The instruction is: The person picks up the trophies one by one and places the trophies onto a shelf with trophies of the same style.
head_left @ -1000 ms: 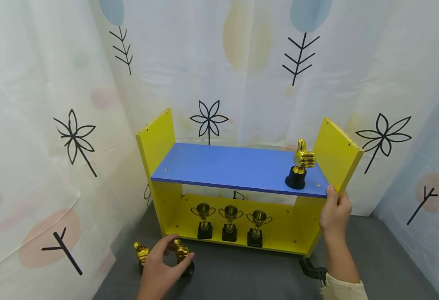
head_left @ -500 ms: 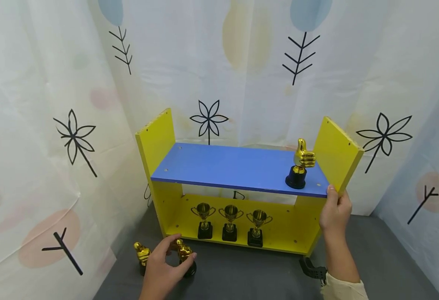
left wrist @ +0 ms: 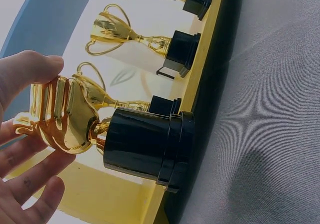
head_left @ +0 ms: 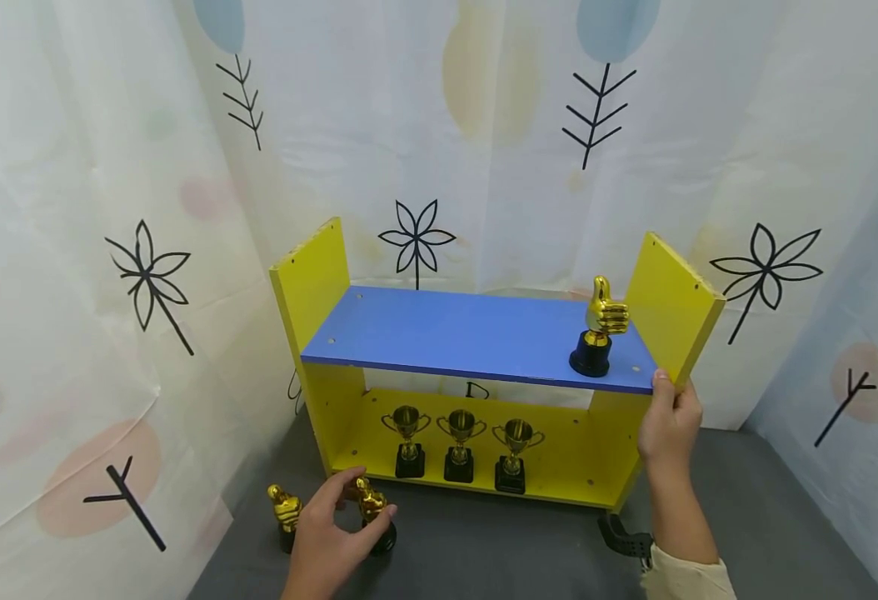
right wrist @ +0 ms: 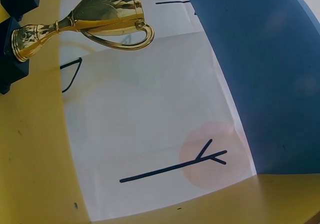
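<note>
My left hand (head_left: 330,529) pinches a gold thumbs-up trophy (left wrist: 75,114) by its fist-shaped top, thumb on one side and fingers on the other. Its round black base (left wrist: 137,141) sits low in front of the shelf unit. Beside that hand, partly covered by it, stands a second thumbs-up trophy (head_left: 285,508). My right hand (head_left: 667,425) grips the front edge of the yellow side panel (head_left: 671,308), where the blue shelf board (head_left: 454,329) meets it. A third thumbs-up trophy (head_left: 599,321) stands upright on the blue board's right end. In the right wrist view, the hand is hidden.
On the yellow lower shelf (head_left: 559,454), three gold cup trophies with black bases stand in a row, the middle one (head_left: 460,446) included. A black curved object (head_left: 622,540) lies on the grey tabletop (head_left: 499,554) by the right forearm. Patterned curtains (head_left: 499,167) hang behind and at both sides.
My left hand and the pinched thumbs-up trophy have shifted slightly to the right. The right hand keeps its grip on the side panel, and the other trophies stay in place.
</note>
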`<state>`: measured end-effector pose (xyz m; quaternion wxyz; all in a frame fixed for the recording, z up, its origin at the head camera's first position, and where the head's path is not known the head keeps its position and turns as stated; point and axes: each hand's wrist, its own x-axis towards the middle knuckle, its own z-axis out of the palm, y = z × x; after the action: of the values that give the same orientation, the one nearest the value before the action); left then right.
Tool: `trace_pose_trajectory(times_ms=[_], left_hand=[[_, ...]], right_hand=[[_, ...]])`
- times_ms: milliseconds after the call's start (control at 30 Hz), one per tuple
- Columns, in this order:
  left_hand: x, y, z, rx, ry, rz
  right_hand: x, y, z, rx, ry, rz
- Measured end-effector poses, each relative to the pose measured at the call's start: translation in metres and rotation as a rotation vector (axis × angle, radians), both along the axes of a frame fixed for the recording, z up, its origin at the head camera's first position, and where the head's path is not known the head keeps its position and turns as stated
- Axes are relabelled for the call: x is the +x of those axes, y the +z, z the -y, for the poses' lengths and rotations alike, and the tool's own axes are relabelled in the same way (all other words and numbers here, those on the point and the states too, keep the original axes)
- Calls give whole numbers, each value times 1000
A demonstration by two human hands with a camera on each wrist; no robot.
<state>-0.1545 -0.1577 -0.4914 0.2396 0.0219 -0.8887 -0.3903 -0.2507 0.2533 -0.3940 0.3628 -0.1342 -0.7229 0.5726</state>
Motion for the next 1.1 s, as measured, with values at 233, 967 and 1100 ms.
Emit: trace_pose_trajectory(times_ms=[233,967,1100], left_hand=[[-1,3,-1,13,-2,12],[-5,6,-8,29,-31,-50],[-6,7,-9,29,-36,-67]], right_hand=[[0,2,0,11,-8,-16],[2,5,0,25,-21,29],[2,6,0,6,-10,59]])
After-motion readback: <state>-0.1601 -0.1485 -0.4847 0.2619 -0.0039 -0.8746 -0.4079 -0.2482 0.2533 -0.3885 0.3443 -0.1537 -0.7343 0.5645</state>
